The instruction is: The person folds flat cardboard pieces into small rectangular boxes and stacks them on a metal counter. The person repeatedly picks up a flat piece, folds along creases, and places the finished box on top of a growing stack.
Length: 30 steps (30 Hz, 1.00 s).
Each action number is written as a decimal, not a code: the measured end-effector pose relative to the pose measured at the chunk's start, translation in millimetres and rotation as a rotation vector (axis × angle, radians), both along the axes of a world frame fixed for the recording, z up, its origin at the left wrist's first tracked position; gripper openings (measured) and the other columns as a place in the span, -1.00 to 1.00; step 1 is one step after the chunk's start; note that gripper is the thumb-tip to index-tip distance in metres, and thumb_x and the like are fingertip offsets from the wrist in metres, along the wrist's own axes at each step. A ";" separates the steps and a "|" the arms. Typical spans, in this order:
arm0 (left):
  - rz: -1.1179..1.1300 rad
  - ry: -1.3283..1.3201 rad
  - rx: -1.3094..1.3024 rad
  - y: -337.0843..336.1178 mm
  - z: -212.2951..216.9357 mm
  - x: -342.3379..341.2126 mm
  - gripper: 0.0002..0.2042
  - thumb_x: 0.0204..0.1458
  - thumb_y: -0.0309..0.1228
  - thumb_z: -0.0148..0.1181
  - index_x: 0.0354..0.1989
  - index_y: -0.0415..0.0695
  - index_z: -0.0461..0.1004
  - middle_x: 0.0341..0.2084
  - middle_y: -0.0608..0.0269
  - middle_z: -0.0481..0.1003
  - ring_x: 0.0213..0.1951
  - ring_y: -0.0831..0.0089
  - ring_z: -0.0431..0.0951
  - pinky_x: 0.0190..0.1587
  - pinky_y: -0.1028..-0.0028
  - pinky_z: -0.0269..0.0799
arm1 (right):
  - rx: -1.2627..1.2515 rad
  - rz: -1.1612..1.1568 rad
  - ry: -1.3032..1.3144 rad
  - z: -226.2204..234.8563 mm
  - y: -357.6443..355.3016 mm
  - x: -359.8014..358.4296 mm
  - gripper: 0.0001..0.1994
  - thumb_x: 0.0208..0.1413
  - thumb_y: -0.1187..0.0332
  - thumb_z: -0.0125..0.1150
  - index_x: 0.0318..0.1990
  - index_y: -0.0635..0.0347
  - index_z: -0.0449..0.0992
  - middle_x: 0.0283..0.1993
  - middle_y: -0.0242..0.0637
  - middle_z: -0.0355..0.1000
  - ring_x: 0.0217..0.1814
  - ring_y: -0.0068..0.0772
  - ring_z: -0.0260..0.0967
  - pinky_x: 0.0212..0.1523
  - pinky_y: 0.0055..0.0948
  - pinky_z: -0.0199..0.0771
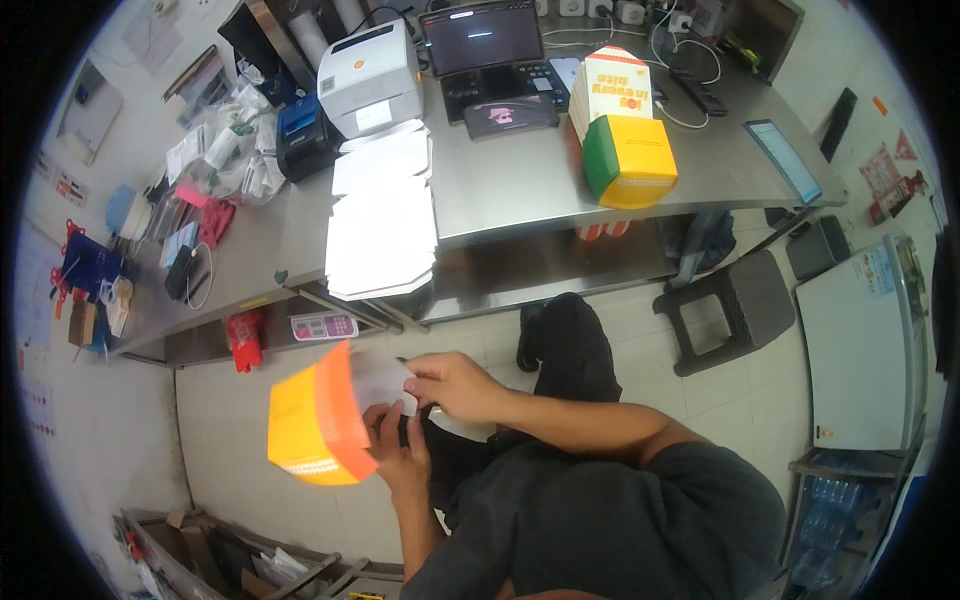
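A yellow and orange paper food carton point(300, 425) is held in the air above my lap, on the left, with its white inner flap point(380, 383) toward me. My left hand point(400, 455) is closed on the lower edge of that flap. My right hand point(455, 388) pinches the upper part of the same flap between thumb and fingers. Part of the carton's inside is hidden by the flap and my fingers. On the steel table, a nested row of yellow, green and white cartons point(632, 165) lies right of the middle.
White flat card blanks point(380, 235) overhang the steel table's point(500, 205) front edge. Behind them stand a label printer point(368, 80) and a laptop point(485, 45). A tablet point(782, 160) lies at the right end. A dark stool point(725, 310) and a small fridge point(860, 345) stand right.
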<state>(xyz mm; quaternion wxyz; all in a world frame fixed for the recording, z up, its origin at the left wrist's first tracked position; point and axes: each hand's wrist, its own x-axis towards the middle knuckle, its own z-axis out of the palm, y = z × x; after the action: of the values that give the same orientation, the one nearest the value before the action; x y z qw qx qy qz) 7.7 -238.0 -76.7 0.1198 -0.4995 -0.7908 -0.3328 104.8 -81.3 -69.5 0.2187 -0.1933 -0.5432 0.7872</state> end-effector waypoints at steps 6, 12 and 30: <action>0.041 -0.981 0.407 46.3 6.7 16.9 -0.91 0.32 -0.51 0.21 -0.12 -0.27 0.51 -0.30 0.19 0.52 -0.33 0.46 0.51 -0.23 0.42 0.54 | 0.230 -0.178 0.035 7.8 15.6 18.1 -0.80 0.34 0.49 0.21 0.02 0.35 0.66 -0.22 -0.22 0.49 -0.27 -0.38 0.53 -0.18 -0.38 0.56; -0.056 -1.421 0.564 69.4 9.2 17.5 -0.92 0.35 -0.50 0.22 -0.19 -0.25 0.48 -0.38 0.26 0.50 -0.41 0.54 0.48 -0.29 0.49 0.55 | 0.940 -0.372 -0.010 17.7 14.3 30.3 -0.78 0.25 0.53 0.24 0.01 0.33 0.65 -0.24 -0.17 0.50 -0.25 -0.13 0.55 -0.20 -0.28 0.58; -0.190 -1.133 0.626 63.0 5.3 24.0 -0.87 0.37 -0.54 0.21 -0.04 -0.37 0.53 -0.09 0.07 0.61 -0.13 0.40 0.66 0.03 0.38 0.66 | 0.814 -0.260 0.112 33.3 17.3 32.0 -0.85 0.24 0.47 0.32 -0.12 0.37 0.61 -0.06 -0.08 0.54 0.02 0.00 0.55 0.03 -0.19 0.58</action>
<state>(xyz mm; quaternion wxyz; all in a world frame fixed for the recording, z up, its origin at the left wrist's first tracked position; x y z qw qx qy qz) 31.7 -175.0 -71.4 -0.2055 -0.2563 -0.5496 -0.7681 136.8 -64.1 -36.2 0.4036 -0.1150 -0.7680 0.4839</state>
